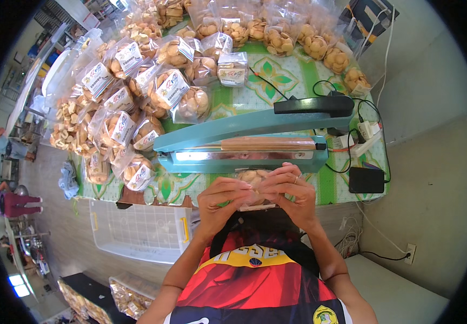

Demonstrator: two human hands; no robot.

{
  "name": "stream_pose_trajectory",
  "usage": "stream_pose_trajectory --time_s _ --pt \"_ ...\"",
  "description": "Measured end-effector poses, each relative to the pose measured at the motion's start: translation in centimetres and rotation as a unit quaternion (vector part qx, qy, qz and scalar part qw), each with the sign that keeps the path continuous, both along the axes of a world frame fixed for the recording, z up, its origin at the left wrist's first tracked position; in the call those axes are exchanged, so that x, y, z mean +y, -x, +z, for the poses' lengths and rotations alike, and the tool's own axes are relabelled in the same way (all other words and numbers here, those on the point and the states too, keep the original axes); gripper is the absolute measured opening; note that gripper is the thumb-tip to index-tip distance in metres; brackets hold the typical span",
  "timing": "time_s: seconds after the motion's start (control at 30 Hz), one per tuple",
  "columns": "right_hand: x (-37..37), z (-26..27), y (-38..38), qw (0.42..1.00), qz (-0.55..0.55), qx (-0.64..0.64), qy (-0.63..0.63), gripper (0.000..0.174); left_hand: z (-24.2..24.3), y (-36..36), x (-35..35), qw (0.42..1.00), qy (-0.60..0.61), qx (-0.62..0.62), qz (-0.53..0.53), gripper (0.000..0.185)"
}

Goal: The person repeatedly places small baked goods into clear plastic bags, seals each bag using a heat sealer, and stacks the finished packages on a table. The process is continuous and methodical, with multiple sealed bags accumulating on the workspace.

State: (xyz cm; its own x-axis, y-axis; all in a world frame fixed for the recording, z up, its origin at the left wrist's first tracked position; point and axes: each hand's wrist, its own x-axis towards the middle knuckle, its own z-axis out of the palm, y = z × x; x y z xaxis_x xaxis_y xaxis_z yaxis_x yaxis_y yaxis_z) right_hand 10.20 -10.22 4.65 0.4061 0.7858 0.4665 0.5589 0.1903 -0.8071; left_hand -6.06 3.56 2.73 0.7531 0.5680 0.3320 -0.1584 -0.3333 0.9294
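Between my two hands, at the table's near edge, is a clear plastic bag of round biscuits (253,180). My left hand (224,198) pinches its left side and my right hand (288,188), with a ring on one finger, grips its right side. Just beyond them lies a teal impulse heat sealer (241,162), its arm (225,126) raised and its black handle at the right. The fingers of my right hand are close to the sealer's front edge. The bag's lower end hangs over the table's edge, and my fingers hide part of it.
Labelled biscuit bags (172,89) are heaped at the left, with more bags (278,40) along the back. Cables and a power strip (365,143) lie right, near a black device (366,180). A clear plastic bin (140,231) stands below left. Other people (18,204) are far left.
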Motion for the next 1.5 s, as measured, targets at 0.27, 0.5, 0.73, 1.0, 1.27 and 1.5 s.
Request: stream_pose_trajectory --time_s 0.27,0.5,0.73,1.0,1.27,1.5 --pt "-0.2 -1.0 0.4 0.997 -0.049 0.043 -0.043 0.018 -1.7 0.1 -1.2 0.992 0.079 -0.015 0.093 0.041" --pt "0.2 -0.6 1.8 0.984 -0.032 0.169 -0.043 0.022 0.2 -0.9 -1.2 0.994 0.086 0.046 0.040 0.034" --pt "0.1 -0.3 0.4 0.992 -0.051 -0.112 -0.029 0.025 -0.4 -1.3 -0.8 1.000 -0.025 -0.017 0.006 0.030" --pt "0.2 -0.6 0.1 0.985 -0.061 -0.161 0.000 0.017 -0.1 -1.9 -0.5 0.999 -0.028 0.012 0.041 0.030" --pt "0.4 -0.4 -0.8 0.980 -0.041 -0.192 0.015 0.015 -1.9 -2.2 -1.0 0.996 0.072 -0.033 0.028 0.027" --pt "0.3 -1.0 -0.5 0.986 -0.057 -0.157 0.018 0.014 -0.9 -1.7 -0.7 0.996 0.047 0.043 0.057 0.027"
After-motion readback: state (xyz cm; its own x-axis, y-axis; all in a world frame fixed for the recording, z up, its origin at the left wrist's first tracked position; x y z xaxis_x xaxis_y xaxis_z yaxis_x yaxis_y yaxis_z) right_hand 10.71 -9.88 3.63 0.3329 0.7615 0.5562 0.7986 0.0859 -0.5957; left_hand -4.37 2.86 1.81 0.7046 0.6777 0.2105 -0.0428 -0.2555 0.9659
